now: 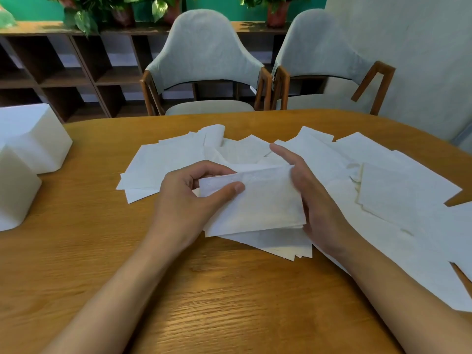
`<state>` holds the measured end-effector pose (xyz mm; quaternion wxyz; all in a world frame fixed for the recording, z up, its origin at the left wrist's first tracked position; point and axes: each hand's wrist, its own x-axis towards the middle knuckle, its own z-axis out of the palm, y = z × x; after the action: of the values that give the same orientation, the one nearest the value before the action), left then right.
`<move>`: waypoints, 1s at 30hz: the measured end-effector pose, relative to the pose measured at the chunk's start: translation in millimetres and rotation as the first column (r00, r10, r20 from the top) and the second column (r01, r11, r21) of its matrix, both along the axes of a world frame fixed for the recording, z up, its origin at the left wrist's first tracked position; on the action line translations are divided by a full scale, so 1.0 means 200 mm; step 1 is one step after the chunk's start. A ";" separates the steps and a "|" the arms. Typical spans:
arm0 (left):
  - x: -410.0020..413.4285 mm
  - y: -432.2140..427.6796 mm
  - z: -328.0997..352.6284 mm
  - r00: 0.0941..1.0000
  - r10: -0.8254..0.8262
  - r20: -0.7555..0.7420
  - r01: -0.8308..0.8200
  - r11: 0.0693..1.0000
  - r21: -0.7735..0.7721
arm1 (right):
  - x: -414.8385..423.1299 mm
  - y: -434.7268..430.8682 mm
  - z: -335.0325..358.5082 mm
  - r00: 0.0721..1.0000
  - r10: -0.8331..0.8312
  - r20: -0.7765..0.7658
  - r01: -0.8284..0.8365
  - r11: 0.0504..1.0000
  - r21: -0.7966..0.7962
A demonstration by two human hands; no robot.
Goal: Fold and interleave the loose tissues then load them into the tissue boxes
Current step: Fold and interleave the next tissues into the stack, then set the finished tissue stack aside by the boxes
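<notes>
A folded white tissue (pixel 265 203) lies in front of me on top of other tissues. My left hand (pixel 189 198) grips its left edge, thumb on top and fingers curled behind the upper corner. My right hand (pixel 306 190) stands on edge against the tissue's right side with fingers straight. Several loose white tissues (pixel 178 159) are spread flat across the wooden table (pixel 217 302) behind and to the right, with another small stack (pixel 398 192) at the right. Two white tissue boxes (pixel 33 139) (pixel 12 190) stand at the far left.
Two grey upholstered chairs (pixel 207 62) (pixel 321 60) with wooden arms stand at the table's far side. A dark shelf unit (pixel 76 72) with potted plants runs along the green back wall. Bare wood lies near me at the table's front.
</notes>
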<state>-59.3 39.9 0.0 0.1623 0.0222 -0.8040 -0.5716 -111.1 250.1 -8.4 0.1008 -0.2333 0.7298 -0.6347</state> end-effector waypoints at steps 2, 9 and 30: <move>0.00 0.01 0.00 1.000 0.012 -0.001 -0.012 1.000 -0.004 | 0.01 -0.01 0.01 0.997 -0.040 -0.058 0.042 0.998 0.039; 0.00 0.00 -0.01 0.993 0.090 -0.081 -0.096 0.992 -0.078 | 0.02 -0.02 0.00 0.990 -0.054 -0.130 0.062 0.997 0.056; -0.01 0.01 -0.04 0.989 -0.103 0.108 0.071 0.962 0.263 | 0.01 0.01 0.00 0.998 0.009 -0.055 -0.010 1.000 -0.015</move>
<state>-61.5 42.1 -7.2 0.0838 0.0424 -0.7311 -0.6757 -109.4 251.6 -7.7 0.0822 -0.2549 0.7262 -0.6332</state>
